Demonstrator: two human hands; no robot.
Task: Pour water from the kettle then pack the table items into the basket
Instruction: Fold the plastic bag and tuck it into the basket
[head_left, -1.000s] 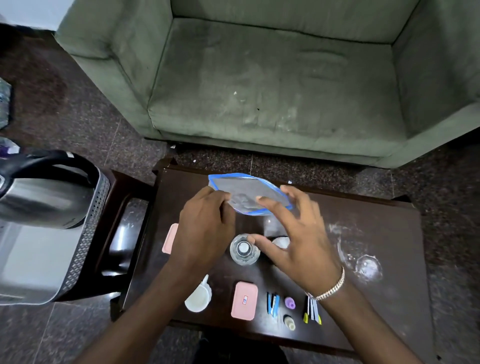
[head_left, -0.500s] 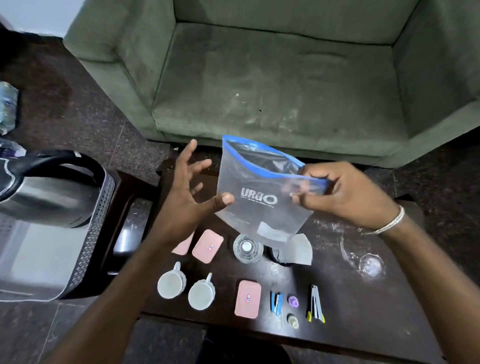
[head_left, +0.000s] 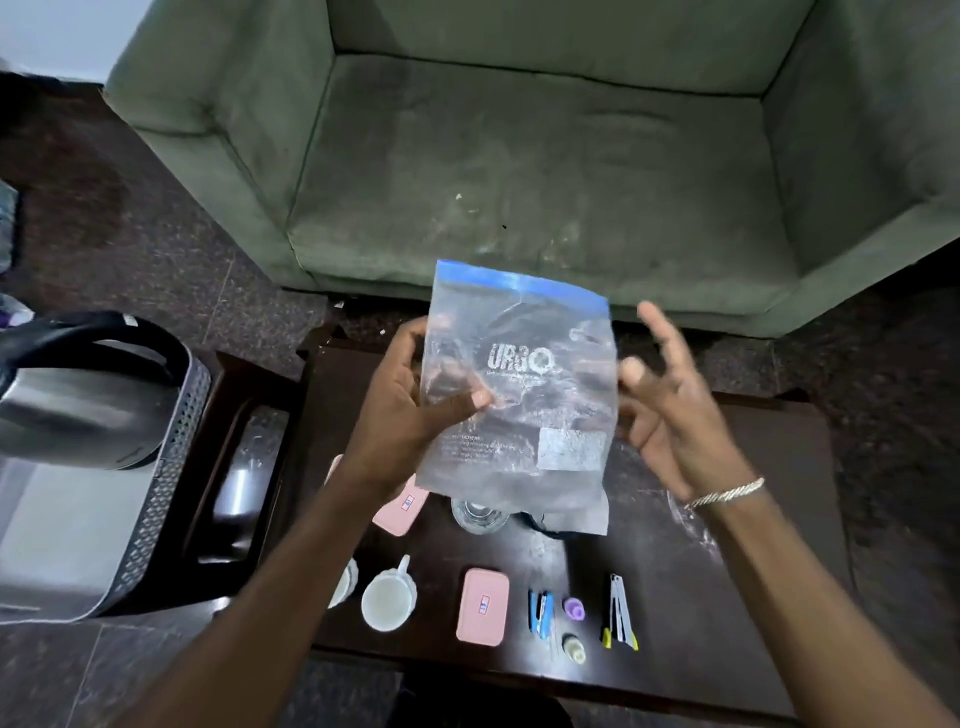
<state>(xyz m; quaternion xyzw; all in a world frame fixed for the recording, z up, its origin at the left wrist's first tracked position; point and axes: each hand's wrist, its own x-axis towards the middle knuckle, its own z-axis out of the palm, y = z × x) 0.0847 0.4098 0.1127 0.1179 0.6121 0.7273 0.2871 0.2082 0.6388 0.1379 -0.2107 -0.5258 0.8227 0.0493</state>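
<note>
Head view: the left hand (head_left: 410, 410) holds a clear zip bag (head_left: 519, 395) upright above the table (head_left: 753, 571), thumb on the near face, fingers behind the left edge. The bag's long axis runs 12 to 6 o'clock, with the blue seal strip at 12 o'clock. The right hand (head_left: 670, 410) is spread wide and empty, just beside the bag's right edge at 3 o'clock; contact cannot be confirmed because of motion blur.

The items to be packed lie at 6 o'clock from the bag: a white cup (head_left: 387, 603), a pink case (head_left: 482, 606), a glass (head_left: 478, 514) and small tools. The basket (head_left: 171, 467), with the kettle (head_left: 78, 395) in it, lies at 9 o'clock, well apart from the bag.

Judgement: the left hand is nearer the basket, and the right hand is free for the seal strip.
</note>
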